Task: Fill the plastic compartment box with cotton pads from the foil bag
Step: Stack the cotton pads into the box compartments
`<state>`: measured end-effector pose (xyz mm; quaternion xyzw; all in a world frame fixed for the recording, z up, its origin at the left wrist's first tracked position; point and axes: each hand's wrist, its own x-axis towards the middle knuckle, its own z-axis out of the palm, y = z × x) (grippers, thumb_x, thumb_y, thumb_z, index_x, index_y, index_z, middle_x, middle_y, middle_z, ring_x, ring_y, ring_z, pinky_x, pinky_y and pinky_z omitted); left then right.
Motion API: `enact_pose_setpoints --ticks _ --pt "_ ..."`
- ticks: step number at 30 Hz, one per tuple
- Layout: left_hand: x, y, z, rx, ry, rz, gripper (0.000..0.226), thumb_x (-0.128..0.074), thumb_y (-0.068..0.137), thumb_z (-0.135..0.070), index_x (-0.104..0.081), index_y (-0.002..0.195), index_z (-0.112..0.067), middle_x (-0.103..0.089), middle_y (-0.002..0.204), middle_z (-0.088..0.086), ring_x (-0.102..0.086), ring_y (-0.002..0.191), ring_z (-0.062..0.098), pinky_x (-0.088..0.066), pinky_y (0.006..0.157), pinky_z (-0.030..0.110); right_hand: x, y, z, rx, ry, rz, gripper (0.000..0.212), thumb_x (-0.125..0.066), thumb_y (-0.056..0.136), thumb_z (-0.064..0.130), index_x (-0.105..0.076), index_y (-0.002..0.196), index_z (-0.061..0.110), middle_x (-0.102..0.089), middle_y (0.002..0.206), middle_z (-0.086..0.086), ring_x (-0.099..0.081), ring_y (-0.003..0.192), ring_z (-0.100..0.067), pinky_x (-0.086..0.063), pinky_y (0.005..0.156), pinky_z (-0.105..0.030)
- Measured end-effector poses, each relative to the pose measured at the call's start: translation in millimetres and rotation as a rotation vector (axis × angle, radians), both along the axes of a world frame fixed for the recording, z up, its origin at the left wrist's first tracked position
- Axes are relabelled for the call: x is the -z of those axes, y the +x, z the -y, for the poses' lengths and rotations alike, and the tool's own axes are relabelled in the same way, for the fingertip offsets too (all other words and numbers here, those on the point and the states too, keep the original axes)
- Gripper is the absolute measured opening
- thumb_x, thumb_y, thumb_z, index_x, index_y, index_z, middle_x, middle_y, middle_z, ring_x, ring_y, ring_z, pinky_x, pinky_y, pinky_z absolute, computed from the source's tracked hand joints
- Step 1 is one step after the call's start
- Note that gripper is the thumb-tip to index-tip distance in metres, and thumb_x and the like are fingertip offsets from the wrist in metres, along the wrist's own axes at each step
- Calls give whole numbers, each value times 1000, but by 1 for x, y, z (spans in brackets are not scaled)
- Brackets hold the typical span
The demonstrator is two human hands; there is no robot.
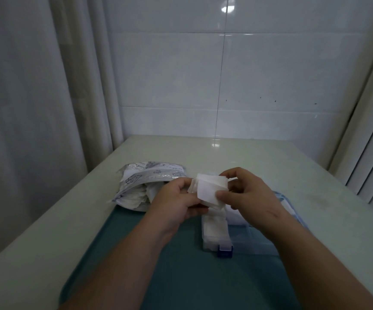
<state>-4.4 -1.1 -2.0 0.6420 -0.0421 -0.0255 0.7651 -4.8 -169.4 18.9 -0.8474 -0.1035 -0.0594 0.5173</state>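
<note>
Both hands hold a small stack of white cotton pads (210, 189) in the air above the far left corner of the clear plastic box (257, 240). The left hand (176, 199) curls round the stack's left end. The right hand (249, 193) pinches its right end, thumb near, fingers far. The stack's long side runs left to right. The box's left compartment, running near to far, holds pads. The foil bag (146, 175) lies left on the tabletop (281, 162), its open mouth facing near.

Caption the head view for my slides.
Left hand and right hand hold cotton pads over compartment box, beside foil bag.
</note>
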Motion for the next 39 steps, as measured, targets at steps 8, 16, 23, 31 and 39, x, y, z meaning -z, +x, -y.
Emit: enact_pose_setpoints --ticks 8,16,23,31,39 --pt "-4 3 1 -138 -81 -50 29 -48 89 -7 -76 92 -14 -75 94 10 -69 87 23 -55 79 36 2 2 2 -8 -14 -1 29 -71 83 14 -54 99 32 -65 94 7 -65 85 -11 -57 72 -25" --pt "-1 -9 27 -320 272 45 27 -46 100 -33 -66 99 -15 -62 89 -7 -54 78 10 -40 62 23 5 1 -1 -5 -180 5 35 -83 70 19 -59 93 30 -67 90 9 -65 78 -10 -60 70 -31" --pt "3 -7 28 -330 303 36 23 -48 98 -20 -67 91 -8 -62 83 3 -53 75 16 -39 63 30 -1 -6 0 -105 -264 115 21 -71 84 24 -61 86 42 -62 81 25 -56 60 5 -43 54 -8" --pt "-2 -10 31 -312 270 -19 21 -47 95 -20 -64 83 -14 -59 81 -1 -50 70 10 -35 56 26 1 -6 3 -134 -382 66 34 -77 78 29 -52 89 50 -61 93 22 -60 68 1 -53 66 -22" --pt "-4 -10 30 -371 205 24 32 -44 101 -34 -67 94 -13 -62 80 -4 -54 69 7 -41 54 18 2 -4 1 -109 -356 75 31 -62 92 30 -42 104 50 -62 101 13 -66 75 -5 -60 73 -30"
